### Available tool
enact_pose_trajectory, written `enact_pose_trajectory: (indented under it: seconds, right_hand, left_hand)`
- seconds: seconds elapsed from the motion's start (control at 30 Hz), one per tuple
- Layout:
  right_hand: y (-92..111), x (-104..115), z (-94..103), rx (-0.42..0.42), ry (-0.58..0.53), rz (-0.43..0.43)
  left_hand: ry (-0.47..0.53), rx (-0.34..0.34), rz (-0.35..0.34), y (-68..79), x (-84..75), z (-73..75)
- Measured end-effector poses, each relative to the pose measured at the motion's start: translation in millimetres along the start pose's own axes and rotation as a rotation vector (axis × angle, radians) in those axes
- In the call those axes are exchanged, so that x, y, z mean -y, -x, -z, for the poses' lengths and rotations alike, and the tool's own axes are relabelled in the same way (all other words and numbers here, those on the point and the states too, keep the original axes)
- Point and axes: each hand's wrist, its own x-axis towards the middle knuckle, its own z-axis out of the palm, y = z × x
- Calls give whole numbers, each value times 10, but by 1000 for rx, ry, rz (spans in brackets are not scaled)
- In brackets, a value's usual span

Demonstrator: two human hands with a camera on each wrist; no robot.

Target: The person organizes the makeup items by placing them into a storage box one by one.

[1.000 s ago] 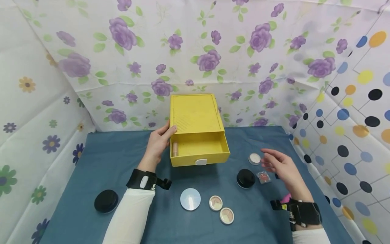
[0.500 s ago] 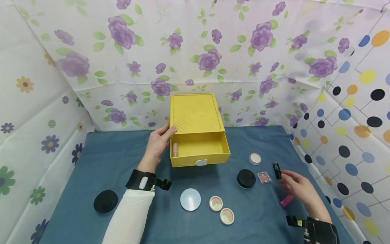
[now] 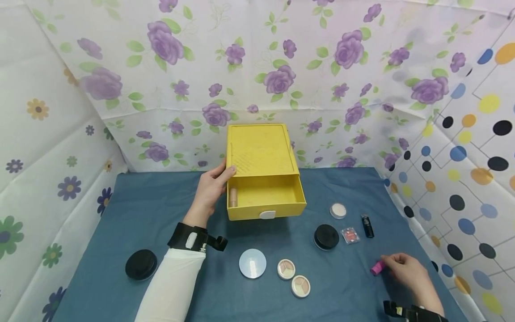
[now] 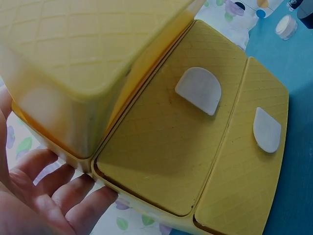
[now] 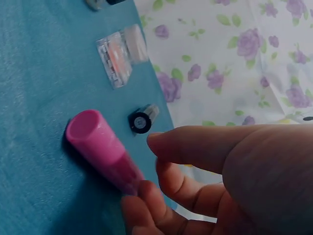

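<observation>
A yellow drawer box (image 3: 261, 150) stands at the back with its top drawer (image 3: 277, 192) pulled out. My left hand (image 3: 207, 192) holds the box's left side, thumb at the top edge and fingers along the side. A beige tube (image 3: 233, 197) lies inside the drawer at the left. At the right, my right hand (image 3: 410, 272) is over a pink tube (image 3: 377, 268) lying on the cloth. In the right wrist view, fingers touch the far end of the pink tube (image 5: 100, 144), while the thumb stays apart from it. A black lipstick-like tube (image 3: 367, 226) lies just beyond.
On the blue cloth (image 3: 169, 197) lie a white round pot (image 3: 338, 210), a clear square compact (image 3: 350, 235), black round compacts (image 3: 326, 237) (image 3: 141, 264), a pale-blue disc (image 3: 252, 263) and two three-shade palettes (image 3: 286, 269) (image 3: 300, 286). Patterned curtains surround the cloth.
My right hand has moved from near the white pot, past the black tube, down and right to the pink tube. The left hand keeps its place on the drawer box.
</observation>
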Motion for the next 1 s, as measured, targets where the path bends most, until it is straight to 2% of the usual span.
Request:
enact_pose_trajectory:
  seconds: [0.23,0.47,0.7,1.0]
  right_hand:
    - [-57,-4,-76,29,3,-41]
    - [-9,48,-117,20,3,-51]
    - [-31,-18,-256,-58,14,-106]
    - [-93,24,-280,-136,-58,-118]
  left_hand:
    - [4,1,-16,-7,2,10]
    - [5,10,-15,-1,25,5]
    - [12,1,22,66,75,4]
    - [27,5,-10,25,4,3]
